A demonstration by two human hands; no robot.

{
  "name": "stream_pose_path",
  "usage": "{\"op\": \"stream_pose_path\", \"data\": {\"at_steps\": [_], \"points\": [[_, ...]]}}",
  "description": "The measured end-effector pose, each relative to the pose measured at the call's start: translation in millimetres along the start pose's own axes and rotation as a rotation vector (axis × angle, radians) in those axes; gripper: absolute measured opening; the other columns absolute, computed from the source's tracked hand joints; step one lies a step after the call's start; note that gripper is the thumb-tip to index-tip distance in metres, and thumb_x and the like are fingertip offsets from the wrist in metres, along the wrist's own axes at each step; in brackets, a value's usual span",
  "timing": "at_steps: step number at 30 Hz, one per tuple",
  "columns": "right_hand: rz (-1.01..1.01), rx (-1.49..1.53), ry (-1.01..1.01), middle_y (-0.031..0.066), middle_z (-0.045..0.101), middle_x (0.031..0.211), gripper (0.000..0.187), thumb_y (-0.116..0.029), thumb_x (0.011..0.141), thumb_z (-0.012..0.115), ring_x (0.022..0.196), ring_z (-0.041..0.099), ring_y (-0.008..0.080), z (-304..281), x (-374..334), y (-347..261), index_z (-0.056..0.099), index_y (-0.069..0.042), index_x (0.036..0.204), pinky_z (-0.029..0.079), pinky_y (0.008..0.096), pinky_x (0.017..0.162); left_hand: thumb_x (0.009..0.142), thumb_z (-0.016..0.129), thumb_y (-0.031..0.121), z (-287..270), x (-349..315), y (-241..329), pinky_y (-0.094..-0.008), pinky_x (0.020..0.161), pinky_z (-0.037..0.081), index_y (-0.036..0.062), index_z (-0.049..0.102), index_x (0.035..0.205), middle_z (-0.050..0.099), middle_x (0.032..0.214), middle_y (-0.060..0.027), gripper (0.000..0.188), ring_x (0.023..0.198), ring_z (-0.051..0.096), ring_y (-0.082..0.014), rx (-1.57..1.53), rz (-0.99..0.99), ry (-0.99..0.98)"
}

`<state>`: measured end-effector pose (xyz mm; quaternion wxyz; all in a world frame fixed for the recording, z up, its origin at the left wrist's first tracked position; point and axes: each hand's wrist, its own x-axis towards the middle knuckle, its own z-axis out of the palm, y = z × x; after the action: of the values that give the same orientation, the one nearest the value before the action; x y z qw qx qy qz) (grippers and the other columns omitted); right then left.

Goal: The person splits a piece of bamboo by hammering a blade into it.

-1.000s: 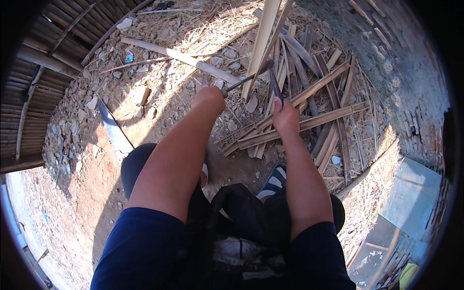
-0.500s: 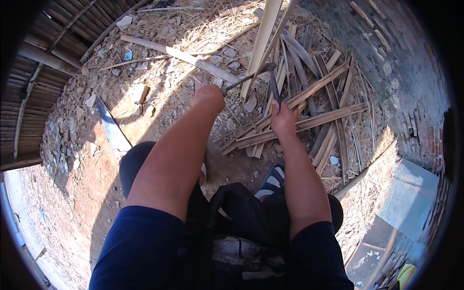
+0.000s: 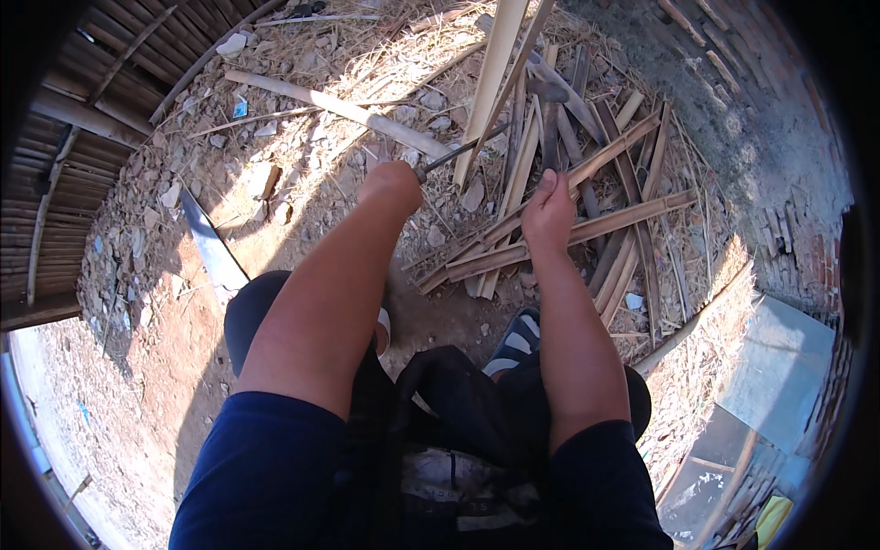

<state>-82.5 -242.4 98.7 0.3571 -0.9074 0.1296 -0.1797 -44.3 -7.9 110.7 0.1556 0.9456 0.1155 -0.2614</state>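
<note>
My left hand (image 3: 392,188) is closed round the handle of a long, dark-bladed knife (image 3: 446,158). Its blade points away to the right and crosses the lower part of a tall bamboo pole (image 3: 495,82), which is split into two strips there. In my right hand (image 3: 549,213) is a hammer (image 3: 550,124), held by its handle with the head up. The hammer head is to the right of the blade's far end and apart from it. How deep the blade sits in the bamboo I cannot tell.
Split bamboo pieces (image 3: 632,206) lie heaped at the right, near a rough wall (image 3: 761,119). A handsaw (image 3: 213,246) rests by my left knee. One bamboo length (image 3: 339,108) lies across the rubble ahead. A slatted wall (image 3: 46,202) stands at the left.
The hammer has swung up and to the right, away from the blade's far end, and my right hand has moved slightly right. My left hand and the knife have barely shifted.
</note>
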Motion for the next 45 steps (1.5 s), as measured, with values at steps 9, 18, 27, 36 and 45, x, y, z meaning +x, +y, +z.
{"op": "stream_pose_path", "data": {"at_steps": [9,18,27,36,45], "points": [[0.029,-0.052,-0.153,0.0278,0.067,0.085,0.048,-0.044,0.107,0.040,0.086,0.063,0.0516,9.5,11.7,21.9,0.061,-0.002,0.098,0.048,0.0580,0.075,0.091,0.064,0.025,8.2,-0.1,0.3,-0.0437,0.093,0.056,0.0037,0.072,0.114,0.071,0.117,-0.0192,0.033,0.110,0.069,-0.0339,0.025,0.056,0.039],[0.035,-0.100,-0.103,0.0283,0.067,0.085,0.048,-0.046,0.105,0.044,0.087,0.063,0.0525,10.9,-0.9,13.6,0.059,-0.001,0.102,0.047,0.0582,0.076,0.092,0.067,0.021,4.0,1.5,5.3,-0.0396,0.095,0.056,0.0082,0.072,0.119,0.070,0.124,-0.0154,0.031,0.115,0.068,-0.0307,0.048,0.022,-0.040],[0.093,-0.037,-0.131,0.0281,0.067,0.084,0.052,-0.048,0.104,0.046,0.085,0.063,0.0512,11.4,10.3,14.5,0.062,0.001,0.091,0.048,0.0561,0.077,0.092,0.067,0.019,17.3,6.3,2.2,-0.0394,0.096,0.056,0.0078,0.072,0.119,0.070,0.123,-0.0161,0.030,0.116,0.067,-0.0313,0.022,0.021,-0.032],[0.029,-0.183,-0.174,0.0271,0.066,0.080,0.046,-0.046,0.104,0.047,0.080,0.063,0.0514,12.1,-14.1,30.0,0.059,-0.001,0.100,0.048,0.0572,0.072,0.091,0.066,0.022,17.6,5.4,2.2,-0.0421,0.092,0.057,0.0049,0.073,0.113,0.072,0.116,-0.0184,0.029,0.109,0.070,-0.0339,0.007,0.058,-0.022],[0.040,0.132,0.058,0.0282,0.066,0.080,0.047,-0.044,0.105,0.046,0.082,0.062,0.0526,-0.4,18.5,-4.0,0.061,0.000,0.096,0.047,0.0568,0.072,0.090,0.065,0.022,26.9,17.4,-3.9,-0.0431,0.093,0.056,0.0043,0.073,0.113,0.072,0.116,-0.0190,0.030,0.109,0.070,-0.0337,0.002,0.045,-0.007]]}}
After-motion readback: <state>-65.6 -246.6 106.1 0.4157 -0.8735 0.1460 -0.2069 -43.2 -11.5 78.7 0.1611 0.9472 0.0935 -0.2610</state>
